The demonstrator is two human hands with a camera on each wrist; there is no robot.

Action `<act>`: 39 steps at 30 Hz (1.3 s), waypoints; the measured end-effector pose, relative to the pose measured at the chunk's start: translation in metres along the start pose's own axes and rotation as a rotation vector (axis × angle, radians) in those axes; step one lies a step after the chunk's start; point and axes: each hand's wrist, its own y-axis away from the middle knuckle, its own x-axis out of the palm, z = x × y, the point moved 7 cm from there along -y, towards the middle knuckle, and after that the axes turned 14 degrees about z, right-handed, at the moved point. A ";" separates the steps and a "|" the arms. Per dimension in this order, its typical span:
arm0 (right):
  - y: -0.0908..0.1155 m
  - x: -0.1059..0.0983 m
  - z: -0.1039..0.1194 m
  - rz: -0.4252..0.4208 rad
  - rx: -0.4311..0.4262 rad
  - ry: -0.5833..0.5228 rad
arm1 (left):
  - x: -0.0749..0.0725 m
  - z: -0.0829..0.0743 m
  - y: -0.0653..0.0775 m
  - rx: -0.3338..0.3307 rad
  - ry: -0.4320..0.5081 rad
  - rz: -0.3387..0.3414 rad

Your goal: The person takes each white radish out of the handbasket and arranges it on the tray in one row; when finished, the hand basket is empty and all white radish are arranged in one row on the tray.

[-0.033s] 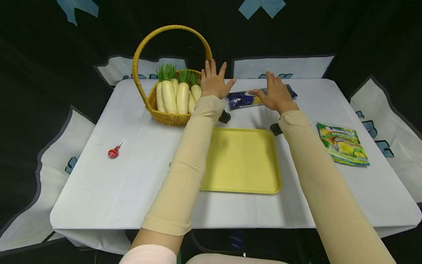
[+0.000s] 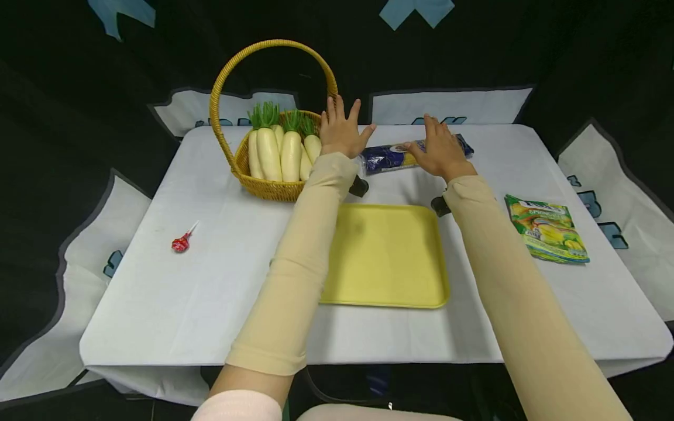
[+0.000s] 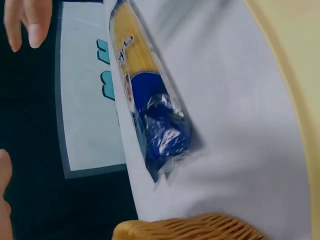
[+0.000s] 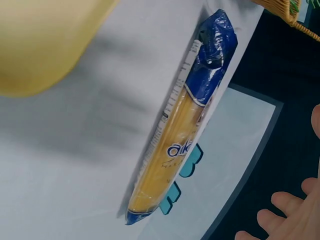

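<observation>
My left hand (image 2: 341,131) is held out with its fingers spread, beside the right end of a wicker basket (image 2: 271,190). From the head camera it overlaps the basket's rim; the left wrist view shows it holding nothing. White radishes (image 2: 291,155) with green tops stand in the basket. My right hand (image 2: 443,149) is stretched out in front of a packet of spaghetti (image 2: 387,159), hiding part of it in the head view. The right wrist view shows the whole spaghetti packet (image 4: 175,135) lying on the table, apart from the fingers (image 4: 287,204).
A yellow tray (image 2: 389,257) lies on the white table (image 2: 210,310) below the forearms. A red-wrapped lollipop (image 2: 181,243) is at the left. Green and yellow packets (image 2: 547,229) lie at the right. Dark curtains (image 2: 337,23) hang behind the table.
</observation>
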 end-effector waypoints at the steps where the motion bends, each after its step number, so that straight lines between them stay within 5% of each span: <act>1: 0.001 0.000 -0.001 -0.006 -0.004 -0.001 | 0.000 -0.001 0.001 0.006 0.005 -0.005; 7: 0.006 0.003 -0.005 -0.037 -0.015 0.016 | 0.004 -0.008 0.009 0.072 0.060 -0.067; 12: 0.005 0.010 -0.002 -0.032 -0.026 0.008 | 0.009 0.007 0.033 0.145 0.151 -0.199; 19: 0.003 0.022 0.003 -0.033 -0.067 -0.110 | 0.024 0.073 0.082 0.081 0.490 -0.471; 26: 0.003 0.039 0.016 -0.004 -0.164 -0.181 | 0.038 0.150 0.125 -0.113 0.679 -0.711; 32: 0.005 0.052 0.048 0.001 -0.297 -0.261 | 0.057 0.192 0.124 -0.222 0.812 -0.680; 39: 0.015 0.058 0.106 -0.071 -0.501 -0.345 | 0.092 0.196 0.094 -0.097 1.052 -0.409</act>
